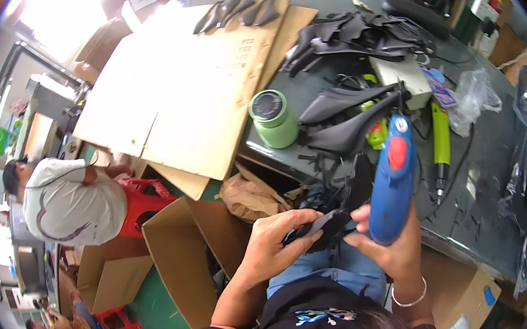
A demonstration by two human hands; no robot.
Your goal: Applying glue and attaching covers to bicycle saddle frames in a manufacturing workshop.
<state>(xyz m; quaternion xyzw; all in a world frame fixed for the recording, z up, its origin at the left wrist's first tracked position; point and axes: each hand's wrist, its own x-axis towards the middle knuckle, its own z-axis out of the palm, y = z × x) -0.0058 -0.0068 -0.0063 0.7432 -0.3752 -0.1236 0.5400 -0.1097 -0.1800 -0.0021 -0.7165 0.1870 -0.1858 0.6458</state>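
My left hand (275, 241) pinches a dark, saddle-shaped black piece (359, 179) over my lap, thumb on one side and fingers on the other. My right hand (395, 250) is wrapped round a blue handheld power tool (389, 192) with a red button, held just right of the piece. The tool's working end is hidden. Right thumb and a fingertip are close to the black piece; whether they touch it I cannot tell. On the bench ahead lie black bicycle saddles (353, 125), beside a green lidded jar (273, 119).
Flat cardboard (177, 90) covers the bench's left, with several black pieces (236, 13) at its far edge. A heap of black covers (359, 36), a lime-green tool (441, 144) with a cable and plastic bags (474, 98) lie right. Open cartons (181, 265) stand left; people sit beyond.
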